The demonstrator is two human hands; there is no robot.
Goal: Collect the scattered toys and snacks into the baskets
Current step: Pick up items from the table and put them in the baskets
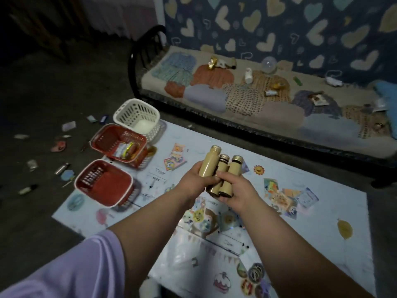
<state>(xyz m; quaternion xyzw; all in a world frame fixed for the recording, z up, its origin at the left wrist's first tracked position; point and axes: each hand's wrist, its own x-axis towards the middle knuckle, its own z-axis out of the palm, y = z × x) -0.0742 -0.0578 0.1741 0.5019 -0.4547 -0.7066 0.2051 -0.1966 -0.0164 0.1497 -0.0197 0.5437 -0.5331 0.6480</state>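
Both hands, left hand and right hand, hold three bottles over a picture mat on the dark floor; floor bits look blurry.

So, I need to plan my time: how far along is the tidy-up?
Early. Done: only the middle red basket holds some items. In hand: both hands grip three small bottles. Left: cards on the mat, floor litter, things on the daybed.
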